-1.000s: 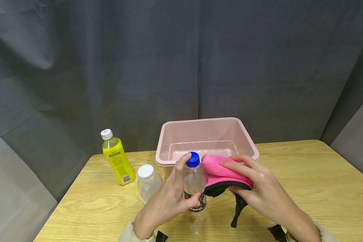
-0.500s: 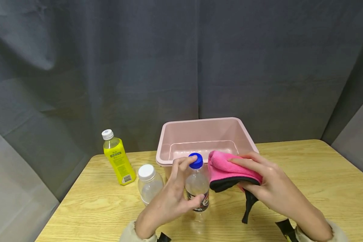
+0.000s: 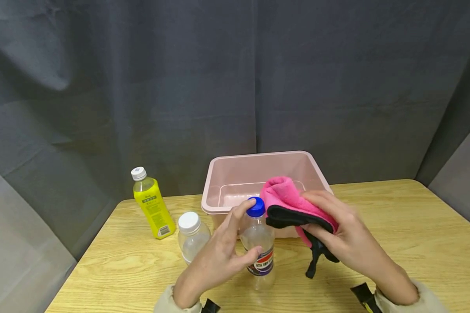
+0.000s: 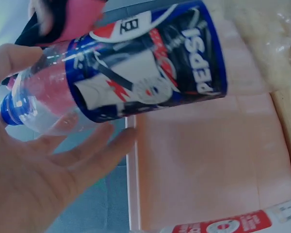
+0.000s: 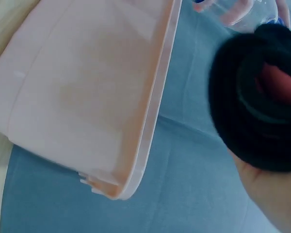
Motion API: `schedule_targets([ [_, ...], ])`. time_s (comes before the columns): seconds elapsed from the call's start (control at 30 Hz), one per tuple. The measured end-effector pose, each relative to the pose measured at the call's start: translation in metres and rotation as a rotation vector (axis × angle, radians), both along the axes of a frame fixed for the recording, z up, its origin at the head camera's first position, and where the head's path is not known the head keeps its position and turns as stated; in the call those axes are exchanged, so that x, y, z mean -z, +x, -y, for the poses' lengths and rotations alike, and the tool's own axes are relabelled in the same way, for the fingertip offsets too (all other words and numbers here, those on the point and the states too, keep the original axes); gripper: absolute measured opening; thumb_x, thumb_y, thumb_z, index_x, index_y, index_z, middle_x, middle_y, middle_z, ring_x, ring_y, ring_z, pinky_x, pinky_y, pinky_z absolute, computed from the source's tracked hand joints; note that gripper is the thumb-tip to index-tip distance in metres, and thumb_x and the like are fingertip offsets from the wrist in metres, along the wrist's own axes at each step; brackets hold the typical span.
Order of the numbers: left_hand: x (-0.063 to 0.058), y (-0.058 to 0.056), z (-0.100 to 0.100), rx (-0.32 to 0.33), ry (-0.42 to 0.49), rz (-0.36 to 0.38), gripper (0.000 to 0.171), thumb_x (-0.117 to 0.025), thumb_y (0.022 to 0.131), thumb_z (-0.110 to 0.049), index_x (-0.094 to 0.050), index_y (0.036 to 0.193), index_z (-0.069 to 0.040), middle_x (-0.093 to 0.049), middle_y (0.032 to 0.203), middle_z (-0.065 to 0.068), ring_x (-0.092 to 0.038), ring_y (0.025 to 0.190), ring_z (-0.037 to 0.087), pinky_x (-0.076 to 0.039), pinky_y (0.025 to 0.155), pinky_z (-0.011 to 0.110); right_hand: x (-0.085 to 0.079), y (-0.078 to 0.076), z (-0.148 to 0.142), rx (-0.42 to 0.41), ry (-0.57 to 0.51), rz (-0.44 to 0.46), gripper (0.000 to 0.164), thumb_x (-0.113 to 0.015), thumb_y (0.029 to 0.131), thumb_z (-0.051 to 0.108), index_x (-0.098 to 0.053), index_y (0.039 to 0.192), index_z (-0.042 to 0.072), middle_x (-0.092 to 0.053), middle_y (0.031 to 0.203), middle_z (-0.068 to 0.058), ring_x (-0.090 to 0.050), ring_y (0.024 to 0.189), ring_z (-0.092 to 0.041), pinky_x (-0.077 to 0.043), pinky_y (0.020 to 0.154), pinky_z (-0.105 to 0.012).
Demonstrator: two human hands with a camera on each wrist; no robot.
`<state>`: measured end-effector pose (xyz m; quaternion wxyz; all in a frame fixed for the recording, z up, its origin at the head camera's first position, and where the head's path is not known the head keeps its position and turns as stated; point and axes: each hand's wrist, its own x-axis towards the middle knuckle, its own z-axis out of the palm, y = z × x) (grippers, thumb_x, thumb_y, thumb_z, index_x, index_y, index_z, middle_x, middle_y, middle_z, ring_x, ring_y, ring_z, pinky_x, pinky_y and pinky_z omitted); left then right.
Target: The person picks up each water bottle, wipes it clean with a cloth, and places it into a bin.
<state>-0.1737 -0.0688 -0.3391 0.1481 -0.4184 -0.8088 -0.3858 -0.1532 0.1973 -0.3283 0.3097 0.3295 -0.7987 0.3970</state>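
In the head view my left hand [image 3: 223,256] holds a clear plastic Pepsi bottle [image 3: 257,234] with a blue cap, index finger at the cap and thumb on the body. The left wrist view shows its dark blue label [image 4: 150,68] and the thumb and fingers on either side of the bottle's upper part. My right hand [image 3: 344,230] grips a bunched pink cloth [image 3: 283,198] with a black border, close beside the cap and shoulder. A black strap [image 3: 313,261] dangles under the cloth. In the right wrist view the black edging [image 5: 228,102] hides most of the fingers.
A pink plastic bin [image 3: 258,156] stands behind the hands on the wooden table [image 3: 395,234]. To the left are a clear bottle with a white cap [image 3: 189,222] and a yellow-labelled bottle [image 3: 155,208]. A grey curtain [image 3: 180,87] hangs behind the table.
The cloth in my right hand goes right, then back left and up beside the cap. The Pepsi bottle has turned, showing another side of its label, and shifted slightly right.
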Motion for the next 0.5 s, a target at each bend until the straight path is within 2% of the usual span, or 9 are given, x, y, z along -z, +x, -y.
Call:
schedule_targets([
  [0.07, -0.0005, 0.0000, 0.0013, -0.008, -0.008, -0.003, 0.087, -0.077, 0.085, -0.010, -0.025, 0.153, -0.020, -0.048, 0.148, 0.013, -0.057, 0.118, 0.022, -0.057, 0.088, 0.041, 0.0049, -0.0024, -0.0008, -0.044, 0.076, -0.011, 0.069, -0.083, 0.067, -0.016, -0.065, 0.130, 0.006, -0.063, 0.123, -0.009, -0.058, 0.111, -0.012, -0.043, 0.097, -0.010],
  [0.2, -0.0003, -0.0019, 0.0010, 0.022, -0.016, -0.052, 0.088, -0.080, 0.085, -0.010, -0.023, 0.152, -0.017, -0.051, 0.142, 0.016, -0.059, 0.117, 0.022, -0.055, 0.093, 0.040, 0.0106, -0.0041, -0.0021, -0.065, 0.150, -0.029, 0.071, -0.087, 0.064, -0.013, -0.067, 0.129, 0.006, -0.063, 0.123, -0.012, -0.060, 0.107, -0.016, -0.044, 0.094, -0.009],
  [0.3, 0.0009, -0.0039, 0.0006, 0.044, -0.018, -0.089, 0.090, -0.083, 0.085, -0.011, -0.022, 0.152, -0.016, -0.050, 0.141, 0.017, -0.060, 0.119, 0.024, -0.053, 0.098, 0.039, 0.0092, -0.0030, -0.0026, -0.059, 0.168, -0.018, 0.068, -0.087, 0.063, -0.014, -0.070, 0.125, 0.007, -0.062, 0.122, -0.009, -0.061, 0.102, -0.015, -0.046, 0.089, -0.009],
  [0.37, 0.0017, -0.0049, 0.0012, 0.046, -0.017, -0.105, 0.091, -0.083, 0.086, -0.011, -0.021, 0.153, -0.015, -0.049, 0.140, 0.017, -0.062, 0.117, 0.025, -0.055, 0.096, 0.039, 0.0077, -0.0025, -0.0029, -0.060, 0.197, -0.015, 0.064, -0.087, 0.063, -0.014, -0.072, 0.121, 0.009, -0.062, 0.120, -0.006, -0.060, 0.098, -0.015, -0.047, 0.084, -0.010],
  [0.5, 0.0026, -0.0065, 0.0027, 0.062, -0.011, -0.105, 0.090, -0.081, 0.087, -0.010, -0.019, 0.153, -0.015, -0.048, 0.142, 0.019, -0.062, 0.119, 0.028, -0.053, 0.099, 0.040, 0.0088, -0.0049, -0.0030, -0.084, 0.295, 0.002, 0.056, -0.087, 0.064, -0.011, -0.074, 0.110, 0.019, -0.063, 0.116, 0.003, -0.061, 0.097, -0.014, -0.052, 0.080, -0.020],
])
